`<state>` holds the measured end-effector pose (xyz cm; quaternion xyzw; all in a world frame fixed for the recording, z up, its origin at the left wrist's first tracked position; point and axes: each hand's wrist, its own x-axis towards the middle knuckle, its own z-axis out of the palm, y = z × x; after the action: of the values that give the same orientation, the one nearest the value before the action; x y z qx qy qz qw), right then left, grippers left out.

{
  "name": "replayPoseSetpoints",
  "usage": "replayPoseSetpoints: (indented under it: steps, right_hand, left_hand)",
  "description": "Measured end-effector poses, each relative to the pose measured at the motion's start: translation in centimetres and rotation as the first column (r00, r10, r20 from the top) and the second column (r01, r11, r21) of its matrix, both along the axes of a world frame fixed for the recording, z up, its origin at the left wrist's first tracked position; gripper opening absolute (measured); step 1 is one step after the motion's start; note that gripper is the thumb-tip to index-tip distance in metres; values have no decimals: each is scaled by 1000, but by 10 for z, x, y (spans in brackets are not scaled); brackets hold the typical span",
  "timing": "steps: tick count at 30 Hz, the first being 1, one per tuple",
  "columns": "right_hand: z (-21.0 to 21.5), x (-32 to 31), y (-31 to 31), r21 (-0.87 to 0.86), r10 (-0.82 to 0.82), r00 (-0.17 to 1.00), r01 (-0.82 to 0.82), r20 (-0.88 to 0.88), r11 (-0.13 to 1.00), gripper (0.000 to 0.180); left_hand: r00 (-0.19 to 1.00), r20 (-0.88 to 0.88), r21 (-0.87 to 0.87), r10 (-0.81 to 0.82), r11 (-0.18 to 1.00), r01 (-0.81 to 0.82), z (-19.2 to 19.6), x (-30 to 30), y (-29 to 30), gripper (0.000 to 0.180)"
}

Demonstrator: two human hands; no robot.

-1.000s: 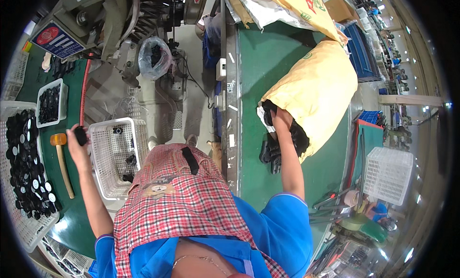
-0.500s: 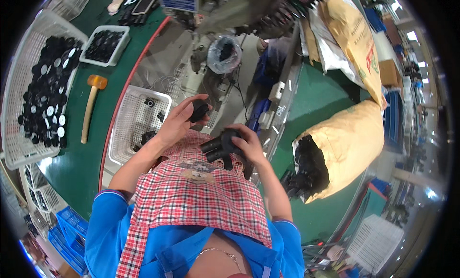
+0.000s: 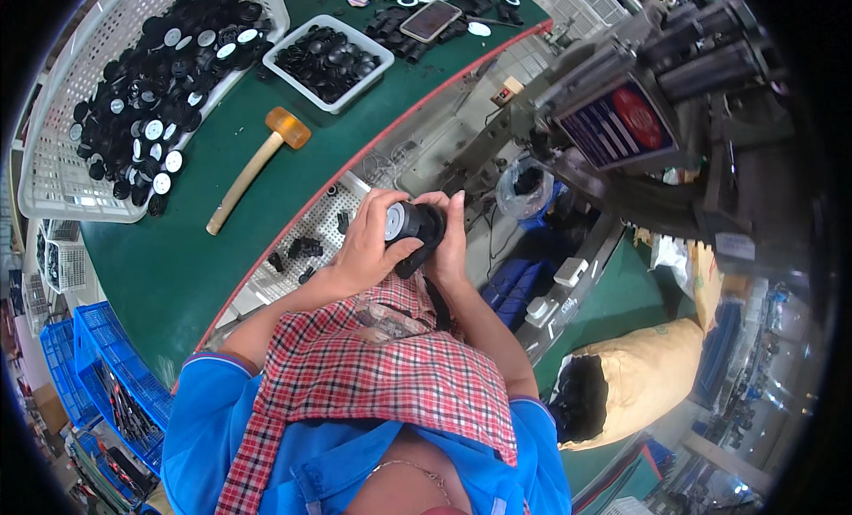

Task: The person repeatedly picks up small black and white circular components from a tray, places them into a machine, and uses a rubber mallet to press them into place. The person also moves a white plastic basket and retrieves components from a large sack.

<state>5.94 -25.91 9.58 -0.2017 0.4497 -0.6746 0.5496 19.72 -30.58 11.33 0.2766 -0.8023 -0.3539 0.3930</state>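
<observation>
In front of my apron, both hands are brought together around black plastic parts. My left hand (image 3: 371, 233) is closed on a black wheel-like piece (image 3: 397, 222) with a pale grey disc in its face. Closed from the other side, my right hand (image 3: 448, 240) grips a dark plastic fitting (image 3: 431, 226) with a rounded body. The two parts are pressed against each other or nearly so; the fingers hide where they meet. Below the hands is a white perforated basket (image 3: 257, 289) with several loose black parts in it.
On the green table (image 3: 169, 275) lie a mallet (image 3: 288, 129) with an amber head, a large white basket (image 3: 44, 182) of black discs, a white tub (image 3: 312, 102) of small black parts and a phone (image 3: 430, 22). A machine (image 3: 612, 133) stands right; a paper sack (image 3: 652, 373) lies beyond.
My hands, apart before, have come together, joining the wheel-like piece and the fitting closely. The view has turned toward the left, so the table and mallet appear larger and further right.
</observation>
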Motion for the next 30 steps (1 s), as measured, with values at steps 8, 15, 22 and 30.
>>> replayPoseSetpoints:
  steps: [8, 15, 22, 30]
  right_hand:
    - [1, 13, -38, -70, -182, 862, 169, -472, 983, 53]
    - [-26, -19, -44, -59, -278, 906, 273, -319, 960, 57]
    - [-38, -84, -11, 168, -176, 837, 301, -519, 939, 45]
    - [-19, -144, -3, 122, -354, 859, 422, -370, 898, 36]
  left_hand:
    - [992, 107, -167, 61, 985, -43, -1, -10, -29, 66]
    - [950, -241, 551, -200, 777, 304, -17, -30, -50, 54]
    - [973, -62, 561, -221, 799, 217, -59, -118, -75, 39]
    - [952, -100, 520, -289, 801, 298, -57, -200, -82, 38]
